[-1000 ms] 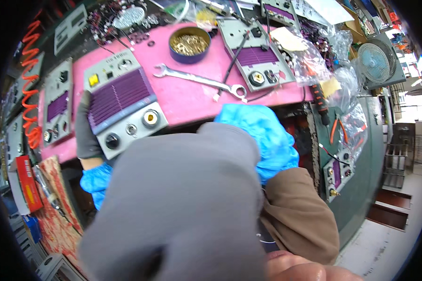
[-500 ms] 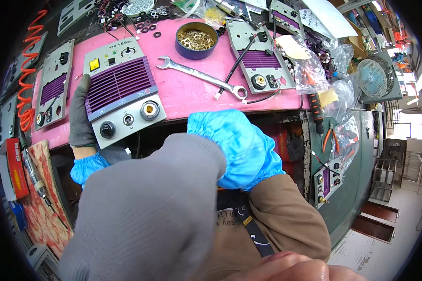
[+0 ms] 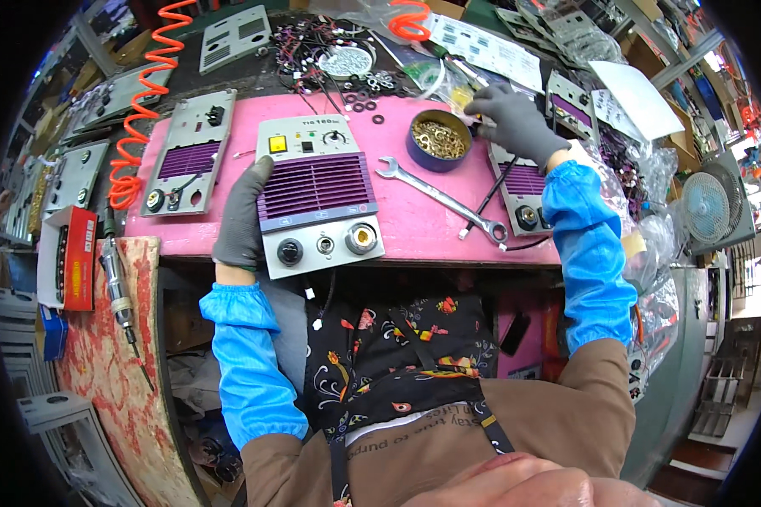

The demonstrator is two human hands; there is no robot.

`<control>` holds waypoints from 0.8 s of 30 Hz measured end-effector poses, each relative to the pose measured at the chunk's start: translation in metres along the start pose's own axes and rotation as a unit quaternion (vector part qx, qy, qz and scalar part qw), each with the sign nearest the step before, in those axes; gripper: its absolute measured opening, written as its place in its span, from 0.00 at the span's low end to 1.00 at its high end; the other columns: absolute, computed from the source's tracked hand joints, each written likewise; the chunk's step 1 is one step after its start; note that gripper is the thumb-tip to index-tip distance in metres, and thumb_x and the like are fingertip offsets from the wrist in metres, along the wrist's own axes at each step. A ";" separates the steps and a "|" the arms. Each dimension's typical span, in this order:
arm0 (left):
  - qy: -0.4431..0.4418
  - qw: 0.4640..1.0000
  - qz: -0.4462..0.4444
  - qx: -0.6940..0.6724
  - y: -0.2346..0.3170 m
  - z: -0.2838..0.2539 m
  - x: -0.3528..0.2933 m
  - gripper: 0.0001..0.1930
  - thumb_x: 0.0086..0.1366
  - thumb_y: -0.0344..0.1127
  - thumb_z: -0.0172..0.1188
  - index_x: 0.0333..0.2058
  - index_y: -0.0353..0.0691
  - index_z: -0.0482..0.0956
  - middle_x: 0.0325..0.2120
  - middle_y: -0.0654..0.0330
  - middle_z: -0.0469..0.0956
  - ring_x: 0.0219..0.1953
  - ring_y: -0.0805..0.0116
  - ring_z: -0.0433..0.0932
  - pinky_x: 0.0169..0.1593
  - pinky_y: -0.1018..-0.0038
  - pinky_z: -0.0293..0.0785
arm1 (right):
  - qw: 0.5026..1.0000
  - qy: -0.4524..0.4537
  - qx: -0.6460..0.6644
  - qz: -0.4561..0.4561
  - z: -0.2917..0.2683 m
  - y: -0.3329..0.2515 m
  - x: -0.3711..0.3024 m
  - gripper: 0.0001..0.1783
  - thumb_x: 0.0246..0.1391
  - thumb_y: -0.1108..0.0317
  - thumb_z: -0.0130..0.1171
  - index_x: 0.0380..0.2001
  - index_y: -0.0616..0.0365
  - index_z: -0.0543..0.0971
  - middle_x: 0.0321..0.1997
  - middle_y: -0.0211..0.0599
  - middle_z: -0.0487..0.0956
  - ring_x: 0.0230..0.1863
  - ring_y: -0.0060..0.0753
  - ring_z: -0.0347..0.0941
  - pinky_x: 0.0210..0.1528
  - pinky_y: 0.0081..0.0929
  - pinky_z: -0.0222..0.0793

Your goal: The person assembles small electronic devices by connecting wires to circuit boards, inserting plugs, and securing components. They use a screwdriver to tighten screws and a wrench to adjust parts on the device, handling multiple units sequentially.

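Observation:
My left hand (image 3: 245,215), in a grey glove, is closed on the left edge of a grey front panel (image 3: 283,247) with a purple grille, a yellow switch and knobs. The panel rests on the pink mat, its lower end over the table edge. My right hand (image 3: 516,125), also gloved in grey, is raised beside the right rim of a dark blue bowl (image 3: 432,159) of small brass-coloured rings. Its fingers are apart, with nothing visible in them. A combination wrench (image 3: 440,198) lies between the panel and a second purple-grilled panel (image 3: 524,182), which my right hand and sleeve partly cover.
Another panel (image 3: 190,156) lies left, beside a coiled orange hose (image 3: 127,160). Black washers (image 3: 370,106), wire bundles and a white dish (image 3: 347,61) are at the back. A power screwdriver (image 3: 117,283) and red box (image 3: 78,258) stand left; a fan (image 3: 708,203) right.
My right hand has swung from close in front of the camera out over the table to the bowl. The view has shifted, and my left hand still holds the panel.

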State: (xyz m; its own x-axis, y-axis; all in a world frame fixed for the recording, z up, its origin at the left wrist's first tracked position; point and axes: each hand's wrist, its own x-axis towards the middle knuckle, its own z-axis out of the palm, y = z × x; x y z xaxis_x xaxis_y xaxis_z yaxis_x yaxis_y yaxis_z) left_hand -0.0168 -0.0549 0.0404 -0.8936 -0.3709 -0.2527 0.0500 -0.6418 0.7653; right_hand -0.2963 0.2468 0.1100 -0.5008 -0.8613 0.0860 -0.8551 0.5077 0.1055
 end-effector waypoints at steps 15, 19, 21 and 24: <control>-0.031 0.999 0.007 0.007 0.003 -0.006 -0.002 0.22 0.71 0.42 0.53 0.57 0.33 0.72 0.47 0.56 0.79 0.45 0.69 0.80 0.51 0.74 0.77 | 0.948 0.173 0.267 -0.021 -0.023 -0.060 0.037 0.12 0.55 0.68 0.61 0.44 0.52 0.80 0.39 0.37 0.82 0.39 0.39 0.79 0.43 0.33 0.75; -0.035 0.999 0.007 -0.016 0.004 -0.002 -0.003 0.22 0.71 0.43 0.54 0.56 0.33 0.72 0.46 0.55 0.80 0.44 0.68 0.81 0.49 0.73 0.79 | 0.923 0.119 0.343 -0.123 -0.019 -0.109 0.065 0.12 0.55 0.73 0.60 0.44 0.58 0.79 0.37 0.40 0.78 0.37 0.34 0.76 0.41 0.31 0.74; -0.054 0.998 0.024 -0.003 0.003 -0.005 0.001 0.23 0.70 0.44 0.54 0.57 0.34 0.72 0.46 0.54 0.80 0.43 0.66 0.82 0.48 0.71 0.80 | 0.906 0.083 0.401 -0.107 -0.015 -0.122 0.076 0.11 0.54 0.75 0.62 0.42 0.60 0.78 0.36 0.38 0.78 0.36 0.31 0.76 0.41 0.30 0.74; -0.062 0.998 0.020 0.007 0.003 -0.010 0.004 0.24 0.70 0.44 0.53 0.58 0.33 0.71 0.47 0.53 0.80 0.44 0.66 0.81 0.49 0.71 0.80 | 0.899 0.026 0.431 -0.078 0.001 -0.130 0.093 0.12 0.52 0.77 0.63 0.41 0.61 0.77 0.37 0.38 0.79 0.38 0.28 0.76 0.42 0.29 0.74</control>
State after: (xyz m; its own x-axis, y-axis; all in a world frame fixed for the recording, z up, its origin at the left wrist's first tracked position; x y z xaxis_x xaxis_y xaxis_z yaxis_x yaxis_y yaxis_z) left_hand -0.0154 -0.0647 0.0356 -0.9395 -0.3096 -0.1465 0.0814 -0.6174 0.7824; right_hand -0.2321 0.1005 0.1034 -0.3786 -0.9069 0.1849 -0.7119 0.1577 -0.6843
